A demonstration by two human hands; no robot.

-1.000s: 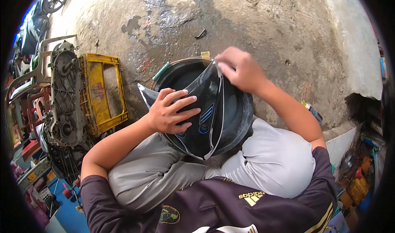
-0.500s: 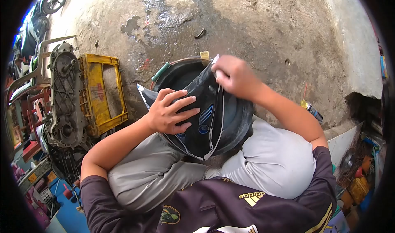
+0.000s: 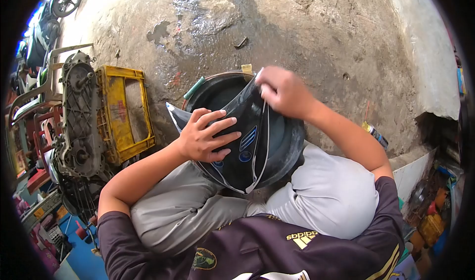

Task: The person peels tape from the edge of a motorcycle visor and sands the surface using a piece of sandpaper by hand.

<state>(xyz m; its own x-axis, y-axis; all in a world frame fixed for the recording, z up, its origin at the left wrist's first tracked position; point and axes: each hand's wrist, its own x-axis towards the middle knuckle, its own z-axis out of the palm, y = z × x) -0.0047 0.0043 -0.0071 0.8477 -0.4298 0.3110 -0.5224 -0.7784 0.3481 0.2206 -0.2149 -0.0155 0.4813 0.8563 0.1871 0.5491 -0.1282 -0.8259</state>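
A dark pointed panel (image 3: 232, 168) with white edging and blue stripe marks lies across a round black bucket (image 3: 286, 140) between my knees. My left hand (image 3: 208, 134) rests on the panel's left part, fingers spread flat. Near the panel's upper right tip is my right hand (image 3: 281, 92), its fingers curled together against the edge and slightly blurred. What these fingers hold, if anything, is hidden. The bucket has a wire handle with a teal grip (image 3: 194, 88).
A yellow crate (image 3: 126, 113) and a metal engine casing (image 3: 79, 116) stand to the left. On the right lies a small spray can (image 3: 376, 134) beside a low concrete edge. Motorbikes (image 3: 65, 1) are at the upper left.
My right hand has shifted slightly left and down along the panel's tip since the earliest frame. My left hand stays in place on the panel.
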